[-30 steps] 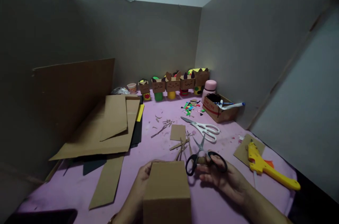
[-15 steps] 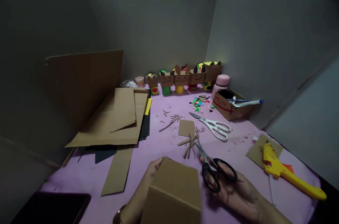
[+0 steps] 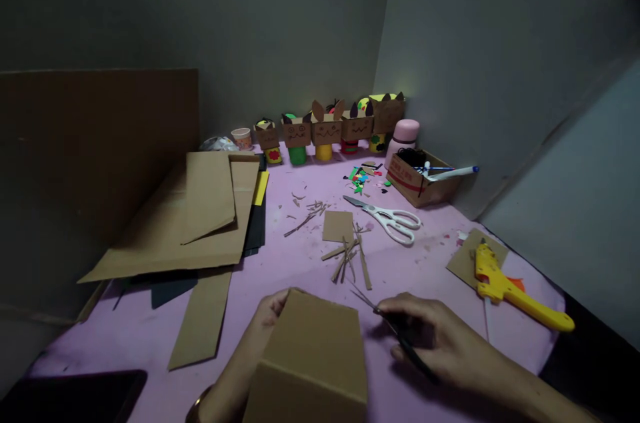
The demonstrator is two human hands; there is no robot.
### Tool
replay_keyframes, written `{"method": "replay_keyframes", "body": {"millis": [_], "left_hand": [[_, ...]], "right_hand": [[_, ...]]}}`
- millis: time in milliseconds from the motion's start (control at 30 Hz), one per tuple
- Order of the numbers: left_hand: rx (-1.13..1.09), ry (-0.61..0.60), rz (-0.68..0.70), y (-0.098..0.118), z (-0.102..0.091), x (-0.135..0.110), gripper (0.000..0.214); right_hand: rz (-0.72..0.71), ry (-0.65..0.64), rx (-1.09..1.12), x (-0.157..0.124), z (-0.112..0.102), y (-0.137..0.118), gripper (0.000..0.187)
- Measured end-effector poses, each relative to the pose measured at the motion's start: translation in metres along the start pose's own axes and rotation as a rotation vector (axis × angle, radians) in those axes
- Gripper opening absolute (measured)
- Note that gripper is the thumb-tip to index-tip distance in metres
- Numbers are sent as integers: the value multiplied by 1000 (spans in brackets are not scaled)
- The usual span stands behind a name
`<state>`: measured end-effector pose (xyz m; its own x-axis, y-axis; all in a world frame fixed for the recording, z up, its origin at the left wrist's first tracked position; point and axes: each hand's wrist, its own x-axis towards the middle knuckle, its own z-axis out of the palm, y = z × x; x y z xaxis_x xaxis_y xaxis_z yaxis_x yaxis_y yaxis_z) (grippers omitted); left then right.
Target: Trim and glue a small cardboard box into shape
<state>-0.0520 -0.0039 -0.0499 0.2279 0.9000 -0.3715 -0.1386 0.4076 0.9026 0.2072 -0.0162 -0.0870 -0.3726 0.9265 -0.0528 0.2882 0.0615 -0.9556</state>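
My left hand (image 3: 266,317) is wrapped around the far left side of a brown cardboard box (image 3: 317,336); most of its fingers are hidden behind the box. To the right of the box, my right hand (image 3: 440,333) grips black-handled scissors (image 3: 411,348). Their narrow blades point away and left, near some cut cardboard strips (image 3: 345,259) on the pink tabletop. A small cardboard square (image 3: 337,226) lies just beyond those strips.
White-handled scissors (image 3: 387,218) lie mid-table. A yellow glue gun (image 3: 520,299) rests at the right, cardboard sheets (image 3: 165,223) at the left. Cardboard cat-faced figures (image 3: 327,133), a pink bottle (image 3: 404,136) and an open box of pens (image 3: 425,189) stand behind.
My right hand has turned the scissors edge-on and drawn the blades back from the strips. A cut strip now lies apart on the table. The view has shifted right and down.
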Motion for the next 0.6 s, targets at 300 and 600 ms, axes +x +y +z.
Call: {"method": "replay_keyframes", "body": {"millis": [300, 600], "left_hand": [[-4, -38, -100, -2, 10, -3, 32], [56, -202, -84, -15, 7, 6, 31]], "right_hand": [[159, -112, 326, 11, 4, -8, 43], [154, -70, 433, 24, 42, -7, 45]]}}
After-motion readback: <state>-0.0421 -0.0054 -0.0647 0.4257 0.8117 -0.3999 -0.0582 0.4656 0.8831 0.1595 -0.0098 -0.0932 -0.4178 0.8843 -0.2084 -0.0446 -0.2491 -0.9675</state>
